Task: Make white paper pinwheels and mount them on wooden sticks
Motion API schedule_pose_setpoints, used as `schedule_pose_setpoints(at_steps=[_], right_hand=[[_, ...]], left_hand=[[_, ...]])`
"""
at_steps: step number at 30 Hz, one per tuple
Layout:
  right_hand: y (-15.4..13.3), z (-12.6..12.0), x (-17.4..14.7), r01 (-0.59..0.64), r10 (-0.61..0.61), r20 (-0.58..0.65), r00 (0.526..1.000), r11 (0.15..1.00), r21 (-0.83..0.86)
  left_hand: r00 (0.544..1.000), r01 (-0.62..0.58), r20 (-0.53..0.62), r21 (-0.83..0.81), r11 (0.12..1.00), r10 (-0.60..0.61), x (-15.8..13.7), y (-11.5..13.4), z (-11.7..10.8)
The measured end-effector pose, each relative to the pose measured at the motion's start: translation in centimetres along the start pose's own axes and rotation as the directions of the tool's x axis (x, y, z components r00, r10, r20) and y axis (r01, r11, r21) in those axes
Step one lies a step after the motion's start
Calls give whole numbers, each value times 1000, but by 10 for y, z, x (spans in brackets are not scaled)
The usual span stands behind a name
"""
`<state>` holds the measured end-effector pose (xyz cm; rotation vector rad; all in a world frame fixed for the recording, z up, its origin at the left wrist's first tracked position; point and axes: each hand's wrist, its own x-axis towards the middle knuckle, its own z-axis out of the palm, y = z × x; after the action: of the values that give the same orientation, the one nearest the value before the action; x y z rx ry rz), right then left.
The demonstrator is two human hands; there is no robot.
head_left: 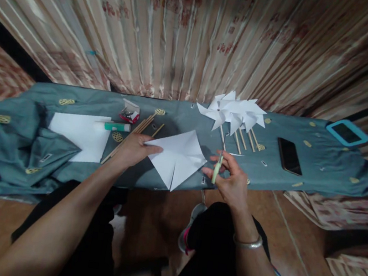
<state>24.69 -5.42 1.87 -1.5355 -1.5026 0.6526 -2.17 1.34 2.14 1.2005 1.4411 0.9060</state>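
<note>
My left hand (pixel 137 149) pinches the left corner of a square white paper sheet (pixel 177 155), thumb on top. The sheet is turned like a diamond, with a slit running up from its near corner and creases toward the right corner. In my right hand (pixel 233 180) is a pair of scissors (pixel 217 168) with light green handles, its blades pointing away from me. The scissors are just right of the sheet's right corner, apart from it. Beyond them lie several white paper pinwheels (pixel 232 110) on wooden sticks.
Loose wooden sticks (pixel 140 127) lie beside my left hand, near a small open box (pixel 129 112) of metal bits. A green-and-white glue stick (pixel 116 127) rests on white paper (pixel 79 134). A phone (pixel 289 156) and a blue-framed tablet (pixel 347 133) are at the right.
</note>
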Motion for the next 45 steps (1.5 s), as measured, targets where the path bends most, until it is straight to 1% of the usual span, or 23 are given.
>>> schedule_pose_setpoints(at_steps=[1, 3, 6, 8, 10, 12, 13, 14, 15, 17, 19, 20, 24, 25, 27, 29, 32, 35, 38, 40, 41, 43, 45], right_hand=[[-1, 2, 0, 33, -32, 12, 999, 998, -56], [-3, 6, 1, 89, -85, 41, 996, 989, -114], [-3, 12, 1, 143, -130, 83, 988, 976, -165], [-2, 14, 1, 149, -134, 96, 986, 973, -175], [0, 16, 2, 122, -111, 70, 991, 979, -166], [1, 17, 3, 71, -72, 2, 997, 986, -150], [1, 18, 4, 44, -50, -39, 998, 990, -135], [1, 20, 4, 22, -31, -79, 996, 993, -114], [0, 21, 5, 3, -13, -116, 993, 996, -88], [-2, 25, 7, -30, 23, -170, 985, 999, -37], [-5, 30, 7, -55, 53, -192, 980, 998, -6], [-6, 33, 7, -66, 65, -193, 979, 998, 1], [-12, 44, 5, -71, 74, -163, 984, 997, 22], [-13, 46, 4, -67, 71, -149, 986, 997, 32], [-12, 50, 4, -73, 81, -119, 990, 995, 73], [-11, 53, 4, -102, 113, -78, 991, 986, 134], [-10, 56, 4, -136, 139, 0, 990, 967, 216], [-13, 55, -1, -153, 131, 96, 987, 945, 287], [-19, 54, -11, -164, 98, 206, 974, 928, 335], [-22, 55, -20, -156, 53, 298, 953, 929, 336], [-23, 56, -24, -159, 34, 354, 935, 930, 331], [-24, 59, -32, -193, 30, 461, 887, 931, 310], [-24, 64, -37, -234, 51, 533, 844, 931, 281]], left_hand=[[999, 2, 41, 20, 1000, -3, -1, 0, 3], [995, -6, 98, 56, 998, 0, -4, -2, 7], [992, -43, 123, 92, 995, 32, -6, -2, 8], [993, -70, 102, 80, 994, 62, -6, -2, 8], [996, -84, 24, -10, 996, 84, -7, 0, 10], [996, -83, -59, -202, 976, 72, -9, 1, 15], [996, -71, -73, -314, 947, 50, -11, 1, 19], [998, -45, -56, -418, 907, 23, -14, 1, 23], [1000, -6, -17, -499, 866, -3, -17, 1, 28], [995, 83, 98, -588, 805, -31, -25, 0, 38], [983, 140, 183, -612, 779, -32, -33, -1, 48], [978, 155, 207, -612, 775, -32, -37, -1, 53], [976, 162, 215, -603, 781, -36, -46, 0, 68], [979, 154, 198, -595, 789, -41, -46, 0, 70], [990, 117, 127, -578, 808, -53, -45, 0, 73], [999, 50, 16, -562, 825, -49, -41, -3, 73], [992, -54, -122, -490, 870, -8, -30, -9, 68], [983, -123, -179, -418, 900, 51, -16, -14, 58], [963, -221, -237, -417, 882, 129, -1, -12, 45], [936, -287, -315, -427, 858, 156, 7, -8, 36], [926, -304, -346, -435, 848, 154, 10, -5, 31], [915, -310, -381, -446, 839, 135, 13, 1, 24], [910, -309, -397, -446, 840, 124, 15, 5, 19]])
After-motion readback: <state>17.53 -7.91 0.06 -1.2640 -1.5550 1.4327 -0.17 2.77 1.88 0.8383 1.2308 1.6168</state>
